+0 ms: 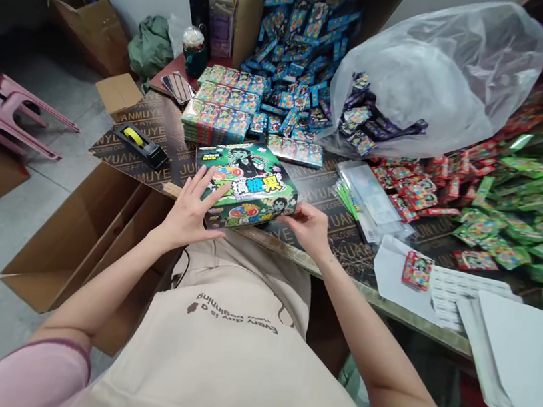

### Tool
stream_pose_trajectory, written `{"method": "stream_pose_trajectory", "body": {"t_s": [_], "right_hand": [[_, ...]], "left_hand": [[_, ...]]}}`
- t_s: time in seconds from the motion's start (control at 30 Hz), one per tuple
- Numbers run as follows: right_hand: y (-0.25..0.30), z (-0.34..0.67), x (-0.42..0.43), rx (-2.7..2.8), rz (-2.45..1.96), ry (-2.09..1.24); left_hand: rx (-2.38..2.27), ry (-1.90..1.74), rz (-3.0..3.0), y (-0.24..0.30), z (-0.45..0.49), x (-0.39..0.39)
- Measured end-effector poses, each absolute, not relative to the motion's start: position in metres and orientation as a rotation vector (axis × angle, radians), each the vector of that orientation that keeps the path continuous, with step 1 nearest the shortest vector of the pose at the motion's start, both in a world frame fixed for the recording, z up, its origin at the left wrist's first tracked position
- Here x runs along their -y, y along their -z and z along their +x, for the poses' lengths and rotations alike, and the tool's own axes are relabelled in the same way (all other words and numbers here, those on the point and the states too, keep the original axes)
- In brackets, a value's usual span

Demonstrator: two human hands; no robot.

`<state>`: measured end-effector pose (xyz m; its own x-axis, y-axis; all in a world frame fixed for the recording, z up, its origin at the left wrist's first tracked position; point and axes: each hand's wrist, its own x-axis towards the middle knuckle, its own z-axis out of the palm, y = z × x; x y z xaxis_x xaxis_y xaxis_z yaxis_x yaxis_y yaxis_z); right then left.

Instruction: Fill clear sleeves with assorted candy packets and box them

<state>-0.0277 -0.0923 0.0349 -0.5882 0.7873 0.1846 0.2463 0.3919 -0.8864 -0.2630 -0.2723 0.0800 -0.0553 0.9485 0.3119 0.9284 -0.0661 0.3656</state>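
A green candy box (249, 183) printed with cartoon figures and large Chinese characters sits at the table's near edge, its lid closed. My left hand (192, 209) rests against its left side, fingers spread over the top and thumb low by the front corner. At the right front corner, my right hand (309, 228) has its fingers bent together on the box's edge; the fingertips are partly hidden. Just behind the box stand stacked rows of small candy packs (221, 109). A shorter row of packs (295, 151) lies to their right.
A tape dispenser (141, 145) lies left on the dark table. Piles of blue packets (298, 45), red packets (415, 190) and green packets (525, 226) spread behind and right. A clear plastic bag (434, 85) holds purple packets. Open cardboard boxes (68, 242) stand below left; paper sheets (528, 354) lie right.
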Motion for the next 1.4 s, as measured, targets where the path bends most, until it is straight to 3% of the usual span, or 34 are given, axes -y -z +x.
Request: {"method": "stream_pose_trajectory", "body": {"t_s": [0.23, 0.7, 0.93, 1.17, 1.4], "right_hand": [[-0.013, -0.031, 0.085, 2.161, -0.74, -0.757], [0.017, -0.025, 0.089, 2.117, -0.771, -0.916], [-0.013, -0.02, 0.074, 2.274, -0.665, -0.562], [-0.035, -0.036, 0.045, 2.68, -0.165, -0.827], [-0.031, -0.037, 0.039, 2.582, -0.216, -0.99]], "left_hand": [[-2.242, -0.617, 2.205, -0.073, -0.254, 0.274], [-2.212, -0.629, 2.253, -0.062, -0.245, 0.282], [-2.221, -0.703, 2.239, -0.054, -0.239, 0.277], [-2.135, -0.571, 2.217, -0.055, -0.243, 0.28], [-2.117, -0.587, 2.168, -0.059, -0.251, 0.269]]}}
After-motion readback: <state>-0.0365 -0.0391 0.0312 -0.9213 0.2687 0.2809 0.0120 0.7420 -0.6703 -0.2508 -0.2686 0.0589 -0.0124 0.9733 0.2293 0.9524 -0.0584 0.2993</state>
